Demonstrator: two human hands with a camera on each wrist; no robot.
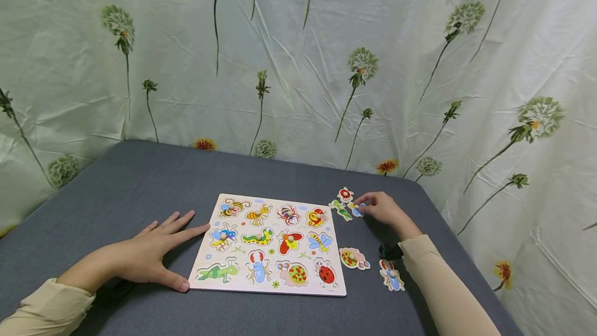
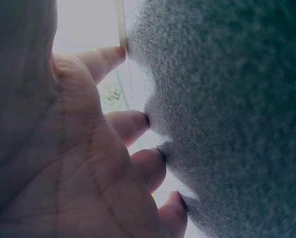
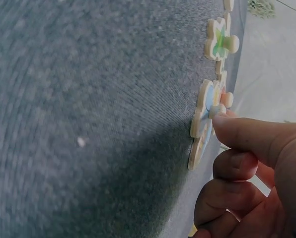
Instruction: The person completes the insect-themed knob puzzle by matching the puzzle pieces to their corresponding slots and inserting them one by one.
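Note:
A wooden insect puzzle board (image 1: 240,284) lies flat on the table. My left hand (image 1: 149,250) rests with spread fingers along its left edge, index fingertip and thumb tip at the rim. In the left wrist view its fingertips (image 2: 138,119) press on the cloth. Beyond the board's upper right corner, my right hand (image 1: 384,208) pinches the knob of a blue-winged puzzle piece (image 3: 203,106) between thumb and finger; the index finger is partly hidden behind the thumb. Right beside it lie a green grasshopper piece (image 1: 342,210) and a red ladybug piece (image 1: 345,194).
A snail piece (image 1: 353,258) lies by the board's right edge, with a blue beetle piece (image 1: 392,276) further right. Several knobbed pieces sit in the upper and middle rows, such as a caterpillar piece (image 1: 263,237). A floral curtain (image 1: 298,66) hangs behind the dark table (image 1: 158,180).

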